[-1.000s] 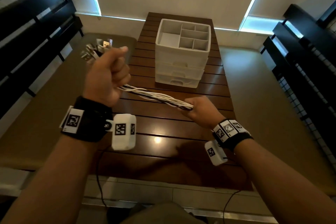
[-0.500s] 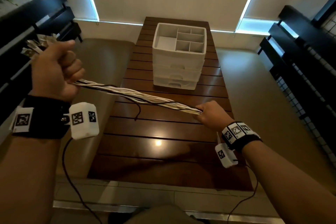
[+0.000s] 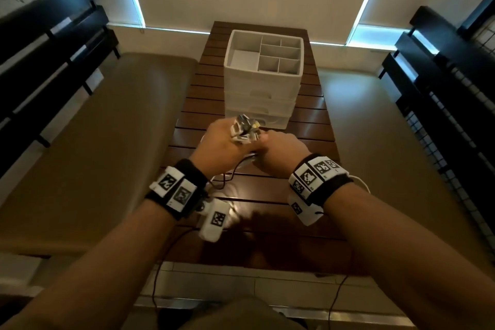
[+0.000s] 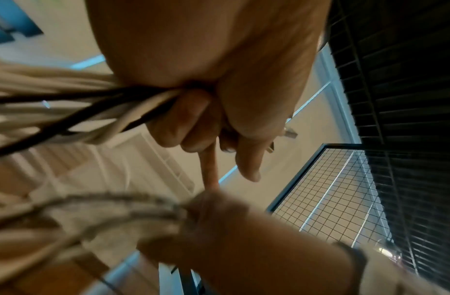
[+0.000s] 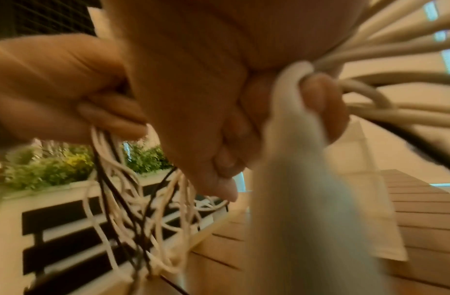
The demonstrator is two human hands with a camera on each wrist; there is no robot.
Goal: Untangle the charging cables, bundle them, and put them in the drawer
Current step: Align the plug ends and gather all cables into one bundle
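Observation:
Both hands meet above the table, just in front of the white drawer unit [image 3: 261, 88]. My left hand [image 3: 222, 142] grips the bundle of white and black charging cables [image 4: 74, 111], and their plug ends [image 3: 245, 128] stick up out of the fist. My right hand [image 3: 281, 150] grips the same bundle [image 5: 365, 93] right beside the left; the doubled cables hang below the hands as a loop [image 5: 142, 219]. The drawers of the unit look closed; its top tray of compartments [image 3: 278, 56] is open.
The brown slatted table [image 3: 308, 126] carries the drawer unit at its far half. Tan cushioned benches [image 3: 107, 142] with dark slatted backs flank it on both sides. A black wire grid panel [image 3: 460, 142] stands at the right.
My left hand swung in from far left to meet the right hand, so the cable bundle, stretched straight before, is now folded double between the two fists.

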